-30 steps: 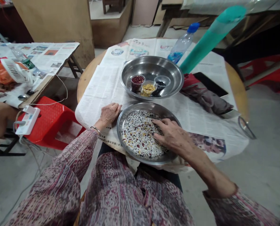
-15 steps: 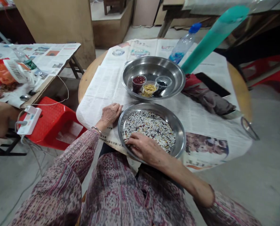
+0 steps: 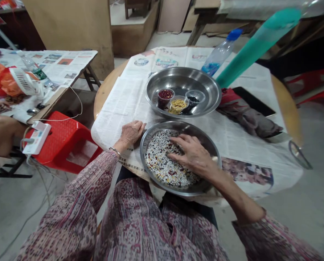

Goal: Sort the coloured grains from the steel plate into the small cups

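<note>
My right hand point(image 3: 191, 154) is over a shallow steel dish point(image 3: 214, 170), its fingers apart and the tips at the mixed grains. White grains point(image 3: 162, 148) speckled with dark, red and yellow bits cover the dish's bottom. My left hand point(image 3: 131, 132) rests on the newspaper left of the dish, its fingers curled in and nothing seen in them. Behind stands a deeper steel basin point(image 3: 162, 78) with three clear cups: red beans point(image 3: 165, 94), yellow beans point(image 3: 178, 105) and black beans point(image 3: 193, 98).
Newspaper point(image 3: 118, 98) covers the round table. At the back right are a plastic bottle point(image 3: 218, 54), a long green tube point(image 3: 259, 47), a folded umbrella point(image 3: 254, 116) and a dark phone-like slab point(image 3: 255, 102). Left, a power strip point(image 3: 39, 137) lies on a red stool point(image 3: 66, 139); another person's knee point(image 3: 4, 136) shows.
My right hand has moved from the dish's near left edge up and right to over the grains, and its fingers have spread. My left hand stays by the dish.
</note>
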A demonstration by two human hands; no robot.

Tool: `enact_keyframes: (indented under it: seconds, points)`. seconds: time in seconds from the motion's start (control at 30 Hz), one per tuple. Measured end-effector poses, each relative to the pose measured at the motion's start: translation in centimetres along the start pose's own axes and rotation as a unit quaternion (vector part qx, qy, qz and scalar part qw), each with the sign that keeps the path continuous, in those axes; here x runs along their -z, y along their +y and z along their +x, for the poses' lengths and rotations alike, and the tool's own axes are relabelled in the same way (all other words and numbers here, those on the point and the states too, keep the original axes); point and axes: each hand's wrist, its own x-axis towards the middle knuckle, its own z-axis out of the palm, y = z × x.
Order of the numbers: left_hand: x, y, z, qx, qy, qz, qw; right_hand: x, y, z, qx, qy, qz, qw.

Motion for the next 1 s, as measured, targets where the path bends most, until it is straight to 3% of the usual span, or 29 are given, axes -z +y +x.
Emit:
enact_keyframes:
  seconds: [0.2,0.5,0.6,0.8,1.0]
  points:
    - [-0.1,-0.1,0.0,-0.006,0.008,0.012,1.0,-0.4,-0.8,0.4,0.034,-0.115,0.106,0.987]
    - [0.2,-0.3,0.0,-0.006,-0.004,0.038,0.999,1.0,-2.7,-5.2,0.153,-0.142,0.073,0.975]
    - [0.2,-0.3,-0.1,-0.006,-0.002,0.044,0.999,0.2,-2.2,-4.9,0.157,-0.101,0.015,0.982]
    - [0.2,-0.3,-0.3,-0.002,-0.003,0.057,0.998,-0.7,-0.6,-4.1,0.113,0.068,-0.025,0.991]
    - [0.3,-0.2,-0.3,-0.001,0.001,0.053,0.999,-0.8,0.2,-5.9,0.056,0.093,0.025,0.994]
